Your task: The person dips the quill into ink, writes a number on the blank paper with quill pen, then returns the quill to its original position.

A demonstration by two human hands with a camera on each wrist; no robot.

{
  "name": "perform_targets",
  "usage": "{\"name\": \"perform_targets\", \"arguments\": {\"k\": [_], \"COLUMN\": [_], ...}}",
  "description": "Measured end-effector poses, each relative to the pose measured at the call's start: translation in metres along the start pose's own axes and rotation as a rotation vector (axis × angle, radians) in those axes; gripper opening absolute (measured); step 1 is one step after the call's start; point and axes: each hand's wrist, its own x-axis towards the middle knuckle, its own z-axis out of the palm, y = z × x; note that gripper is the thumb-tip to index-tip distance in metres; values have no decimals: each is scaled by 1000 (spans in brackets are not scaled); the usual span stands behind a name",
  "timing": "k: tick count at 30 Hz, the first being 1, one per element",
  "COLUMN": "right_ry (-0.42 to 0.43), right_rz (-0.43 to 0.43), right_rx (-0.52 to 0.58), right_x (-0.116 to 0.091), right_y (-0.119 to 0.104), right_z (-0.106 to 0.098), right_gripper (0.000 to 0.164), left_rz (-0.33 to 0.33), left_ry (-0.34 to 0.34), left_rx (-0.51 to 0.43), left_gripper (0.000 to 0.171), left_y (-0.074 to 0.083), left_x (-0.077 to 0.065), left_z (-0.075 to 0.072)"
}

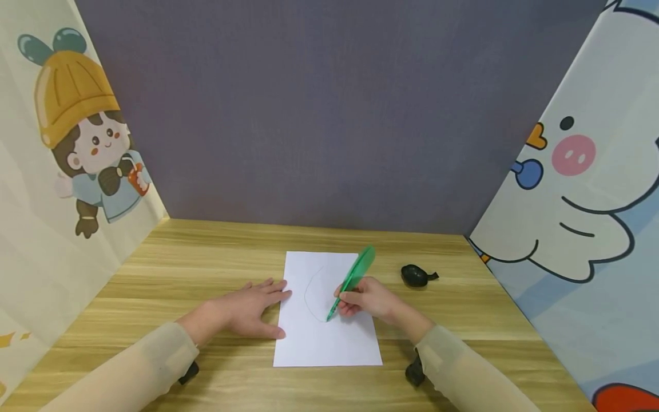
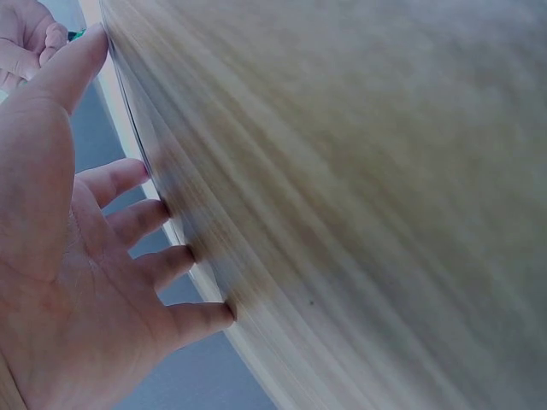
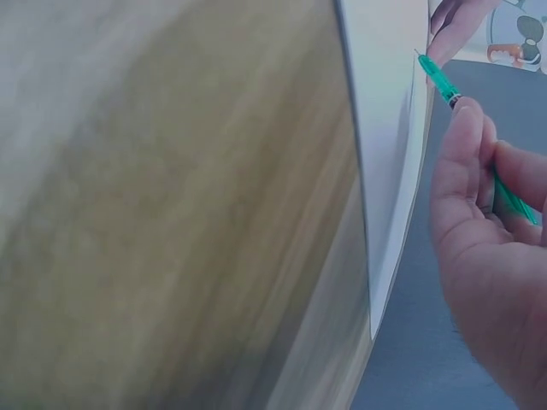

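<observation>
A white sheet of paper (image 1: 324,348) lies on the wooden table, carrying a thin, pale curved line (image 1: 306,294) that bulges left. My right hand (image 1: 368,298) pinches a green feather-shaped pen (image 1: 357,269) between thumb and fingers. The pen tilts up to the right, and its tip meets the sheet at the lower end of the line. In the right wrist view the pen's green barrel (image 3: 438,81) sticks out past the fingertips. My left hand (image 1: 249,309) is spread, with fingertips and thumb resting at the sheet's left edge; the left wrist view shows its palm (image 2: 81,299).
To the right of the sheet lies a small black object (image 1: 415,276) with a short tail, its kind unclear. A grey panel (image 1: 319,114) stands behind the wooden table (image 1: 216,257). Cartoon-printed walls flank both sides.
</observation>
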Motion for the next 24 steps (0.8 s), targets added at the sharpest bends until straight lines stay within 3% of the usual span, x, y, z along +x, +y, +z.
{"name": "perform_targets", "arguments": {"k": [24], "right_ry": [5], "right_rz": [-16], "right_rx": [-31], "right_x": [-6], "right_y": [1], "right_z": [-11], "right_gripper": [28], "left_rz": [6], "left_ry": [3], "left_rx": [-11], "left_gripper": [100], "left_y": [1], "left_x": [0], "left_z": [-2]}}
